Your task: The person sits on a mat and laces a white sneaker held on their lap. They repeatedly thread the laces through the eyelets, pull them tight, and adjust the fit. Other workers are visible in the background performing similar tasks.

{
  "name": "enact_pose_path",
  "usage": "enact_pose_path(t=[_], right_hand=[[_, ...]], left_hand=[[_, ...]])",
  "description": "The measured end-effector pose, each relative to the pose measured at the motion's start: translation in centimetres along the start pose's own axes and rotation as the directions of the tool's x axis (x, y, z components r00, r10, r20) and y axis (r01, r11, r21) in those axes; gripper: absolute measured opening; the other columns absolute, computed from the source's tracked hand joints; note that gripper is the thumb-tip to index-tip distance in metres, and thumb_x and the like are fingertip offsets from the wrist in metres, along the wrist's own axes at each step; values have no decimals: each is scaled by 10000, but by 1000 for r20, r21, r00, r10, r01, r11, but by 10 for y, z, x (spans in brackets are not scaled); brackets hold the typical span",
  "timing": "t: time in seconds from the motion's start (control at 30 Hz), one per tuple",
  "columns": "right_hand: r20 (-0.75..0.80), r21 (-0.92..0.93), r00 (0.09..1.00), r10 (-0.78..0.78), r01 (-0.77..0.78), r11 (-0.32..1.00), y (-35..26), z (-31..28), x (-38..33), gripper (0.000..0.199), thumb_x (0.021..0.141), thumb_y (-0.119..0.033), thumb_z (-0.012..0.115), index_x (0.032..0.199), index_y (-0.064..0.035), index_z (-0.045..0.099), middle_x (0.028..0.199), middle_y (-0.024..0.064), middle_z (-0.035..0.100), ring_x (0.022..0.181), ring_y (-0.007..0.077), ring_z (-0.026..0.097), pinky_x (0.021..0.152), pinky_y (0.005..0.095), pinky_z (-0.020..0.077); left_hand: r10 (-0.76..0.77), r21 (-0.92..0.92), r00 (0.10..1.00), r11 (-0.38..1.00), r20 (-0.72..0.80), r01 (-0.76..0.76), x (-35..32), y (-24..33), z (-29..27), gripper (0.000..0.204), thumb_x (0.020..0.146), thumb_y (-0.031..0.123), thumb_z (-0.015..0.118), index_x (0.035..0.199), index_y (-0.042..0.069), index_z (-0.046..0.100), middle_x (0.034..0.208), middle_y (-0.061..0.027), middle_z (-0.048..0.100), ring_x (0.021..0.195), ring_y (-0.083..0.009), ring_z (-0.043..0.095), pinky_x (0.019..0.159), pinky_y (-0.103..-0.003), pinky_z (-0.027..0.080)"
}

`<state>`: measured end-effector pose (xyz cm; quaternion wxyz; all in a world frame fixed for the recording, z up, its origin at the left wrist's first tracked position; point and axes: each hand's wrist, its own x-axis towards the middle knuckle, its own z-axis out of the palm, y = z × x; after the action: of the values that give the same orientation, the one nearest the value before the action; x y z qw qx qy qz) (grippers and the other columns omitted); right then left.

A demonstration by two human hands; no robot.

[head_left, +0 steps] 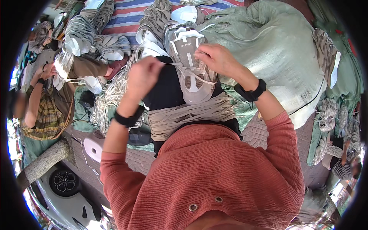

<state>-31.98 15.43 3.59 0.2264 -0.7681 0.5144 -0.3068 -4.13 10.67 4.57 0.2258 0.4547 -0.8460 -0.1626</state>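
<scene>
A beige and white shoe upper (188, 53) lies over my lap, on black cloth (165, 90). A pale shoelace (171, 64) stretches from the upper's middle to my left hand (143, 76), whose fingers are pinched on it to the left of the upper. My right hand (217, 59) is closed at the upper's right edge, with thumb and fingertips together; what they grip is hidden. Another stretch of pale lace (205, 80) loops across the lower part of the upper. A thick band of beige laces (191, 115) lies across my thighs, close to my waist.
Stacked shoe uppers (153, 23) lie ahead beside a striped sheet (128, 15). A large pale green sack (268, 50) fills the right. White laces (111, 99) heap at my left, near a seated person (46, 103). Lace bundles (327, 115) lie at far right.
</scene>
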Motion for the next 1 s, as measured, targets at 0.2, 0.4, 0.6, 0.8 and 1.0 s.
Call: enact_pose_path(t=[0.2, 0.4, 0.6, 0.8, 1.0], right_hand=[[2, -230, 963, -268, 262, 937, 2, 7, 15, 135, 909, -197, 561, 885, -84, 630, 953, 65, 567, 908, 257, 564, 808, 399, 425], [91, -55, 965, -245, 250, 967, 23, 14, 26, 184, 954, -218, 507, 895, -81, 616, 889, 54, 581, 878, 267, 510, 810, 377, 407], [172, 27, 976, -137, 134, 991, 27, 16, 26, 215, 954, -237, 481, 874, -100, 627, 799, 46, 616, 826, 249, 478, 794, 372, 417], [290, -188, 955, -67, 125, 974, 9, 5, 32, 156, 905, -194, 533, 889, -97, 654, 836, 70, 612, 852, 252, 505, 813, 391, 406], [328, -137, 933, -148, 202, 970, 0, 13, 38, 144, 855, -113, 544, 902, -65, 672, 868, 117, 610, 943, 273, 557, 871, 433, 406]], left_hand=[[259, -101, 960, 963, 109, -248, 0, 46, 39, 146, 830, 72, 654, 970, 92, 617, 911, -80, 583, 744, -342, 618, 626, -425, 498], [276, -314, 948, 924, 157, -217, 12, 48, 35, 106, 810, -25, 637, 891, 25, 590, 895, -99, 547, 778, -307, 594, 664, -369, 472], [255, -307, 963, 927, 90, -216, 5, 38, 31, 167, 775, -3, 681, 912, 28, 591, 917, -103, 560, 849, -307, 587, 708, -380, 483], [385, -266, 918, 898, 92, -350, 2, 23, 26, 271, 746, -25, 695, 990, 43, 597, 1001, -112, 554, 921, -321, 590, 771, -377, 513], [494, -186, 866, 860, 76, -475, 2, 21, 34, 170, 804, 7, 675, 965, 39, 631, 962, -102, 588, 852, -313, 625, 726, -374, 521]])
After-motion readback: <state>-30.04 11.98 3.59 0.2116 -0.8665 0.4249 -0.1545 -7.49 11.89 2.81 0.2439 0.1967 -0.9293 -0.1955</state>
